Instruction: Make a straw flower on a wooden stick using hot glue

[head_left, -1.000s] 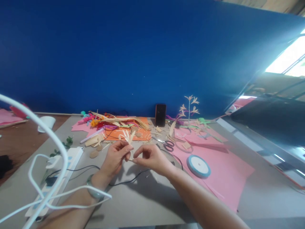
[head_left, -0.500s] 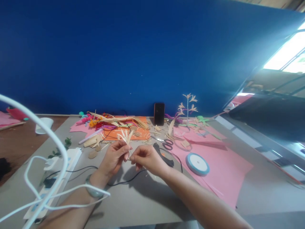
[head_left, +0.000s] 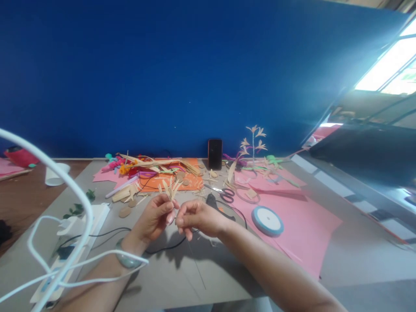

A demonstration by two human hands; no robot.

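My left hand (head_left: pixel 159 215) is closed in a pinch around the base of a pale husk flower (head_left: pixel 170 189). Its narrow, dry-looking petals fan upward above the fingertips. Close beside it, my right hand (head_left: pixel 195 219) has thumb and fingers pinched together just below the flower. A thin dark wire (head_left: pixel 196 263) slants down toward the table's front from under the right fingers; its upper end is hidden by them. Beyond the right hand lie black-handled scissors (head_left: pixel 227 195) and a black glue gun (head_left: pixel 212 203), partly covered by the hand.
A ribbon spool (head_left: pixel 267 221) rests on pink sheets (head_left: pixel 302 229). At the back stand a phone (head_left: pixel 215 154) and a stem of husk flowers (head_left: pixel 253 143). Husk strips and pipe cleaners cover an orange sheet (head_left: pixel 156 183). A white cable (head_left: pixel 81 190) arcs over the power strip (head_left: pixel 92 229) at left.
The right fingers have shifted slightly and drawn apart from the left ones. A long thin wire now shows below the right hand. The view has moved a little.
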